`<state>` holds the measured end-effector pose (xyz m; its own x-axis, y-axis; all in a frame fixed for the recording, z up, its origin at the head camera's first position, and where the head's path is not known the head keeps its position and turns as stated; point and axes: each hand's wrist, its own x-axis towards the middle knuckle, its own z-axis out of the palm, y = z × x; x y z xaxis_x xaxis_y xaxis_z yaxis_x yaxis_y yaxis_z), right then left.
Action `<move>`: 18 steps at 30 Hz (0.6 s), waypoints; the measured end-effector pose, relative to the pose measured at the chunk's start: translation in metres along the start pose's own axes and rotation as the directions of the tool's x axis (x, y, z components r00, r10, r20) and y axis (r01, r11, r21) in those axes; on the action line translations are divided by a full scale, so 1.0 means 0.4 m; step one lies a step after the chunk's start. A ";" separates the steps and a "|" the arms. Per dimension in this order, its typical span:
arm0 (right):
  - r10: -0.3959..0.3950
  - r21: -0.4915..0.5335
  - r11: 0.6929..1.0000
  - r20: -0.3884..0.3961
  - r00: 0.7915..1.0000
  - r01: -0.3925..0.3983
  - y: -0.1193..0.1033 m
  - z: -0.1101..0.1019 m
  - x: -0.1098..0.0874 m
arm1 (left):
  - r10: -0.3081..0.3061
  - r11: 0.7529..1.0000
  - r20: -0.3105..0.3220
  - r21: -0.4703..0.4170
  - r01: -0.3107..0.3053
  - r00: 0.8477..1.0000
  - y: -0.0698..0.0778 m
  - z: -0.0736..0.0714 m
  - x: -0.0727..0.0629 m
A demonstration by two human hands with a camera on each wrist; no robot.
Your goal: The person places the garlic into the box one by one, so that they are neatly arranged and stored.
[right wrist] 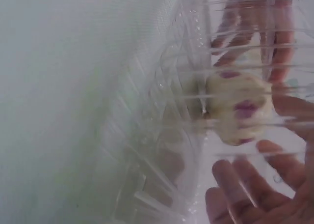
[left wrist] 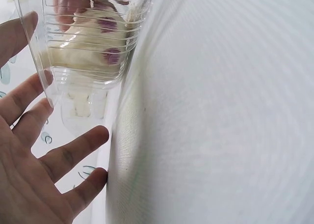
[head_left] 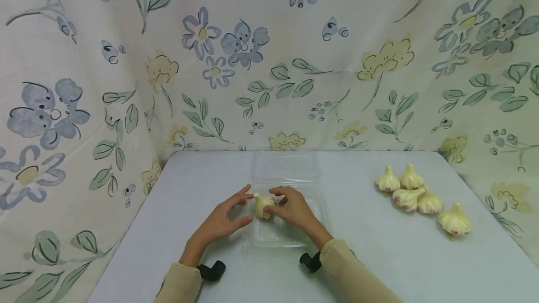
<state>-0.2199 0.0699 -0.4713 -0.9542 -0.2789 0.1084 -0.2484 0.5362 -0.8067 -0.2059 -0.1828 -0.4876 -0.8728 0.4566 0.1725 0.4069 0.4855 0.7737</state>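
Note:
A garlic bulb [head_left: 262,206] lies on its side in a clear plastic clamshell box [head_left: 290,235], its stem toward the left. The right hand [head_left: 294,207] is over the box, thumb against the bulb and the other fingers loosely bent. In the right wrist view, a gap shows between those fingertips [right wrist: 223,171] and the bulb [right wrist: 240,108]. At the box's left side, the left hand [head_left: 223,218] has its fingers spread, some fingertips near the stem. Its fingers [left wrist: 73,153] hold nothing in the left wrist view. Purple patches mark the bulb's base.
Several more garlic bulbs [head_left: 406,198] lie at the right of the white table [head_left: 358,265]. The box's lid [head_left: 286,166] is folded back, away from the person. A floral curtain [head_left: 269,106] hangs behind the table and along its sides.

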 end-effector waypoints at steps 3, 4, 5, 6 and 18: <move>0.001 -0.006 1.000 0.000 1.000 -0.001 0.000 -0.007 -0.001 | 0.002 1.000 -0.003 0.001 -0.002 1.000 -0.001 0.001 0.000; 0.006 -0.005 1.000 0.002 1.000 -0.006 0.001 -0.010 -0.002 | 0.001 1.000 -0.003 0.003 -0.001 1.000 -0.002 0.001 -0.001; 0.010 -0.001 1.000 0.000 1.000 -0.010 0.002 -0.013 -0.003 | 0.001 1.000 -0.003 0.004 -0.001 1.000 -0.002 0.002 -0.001; 0.020 0.005 1.000 -0.001 1.000 -0.020 0.003 -0.016 -0.003 | 0.003 1.000 -0.003 0.006 -0.003 1.000 -0.003 0.002 -0.001; 0.070 0.061 0.996 -0.041 0.997 -0.067 0.002 -0.071 -0.023 | -0.027 1.000 -0.002 0.009 0.027 1.000 0.004 0.003 0.004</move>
<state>-0.2159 0.0954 -0.4564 -0.9752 -0.2079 0.0759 -0.1733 0.5039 -0.8462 -0.2063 -0.1804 -0.4869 -0.8839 0.4420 0.1529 0.3859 0.5045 0.7723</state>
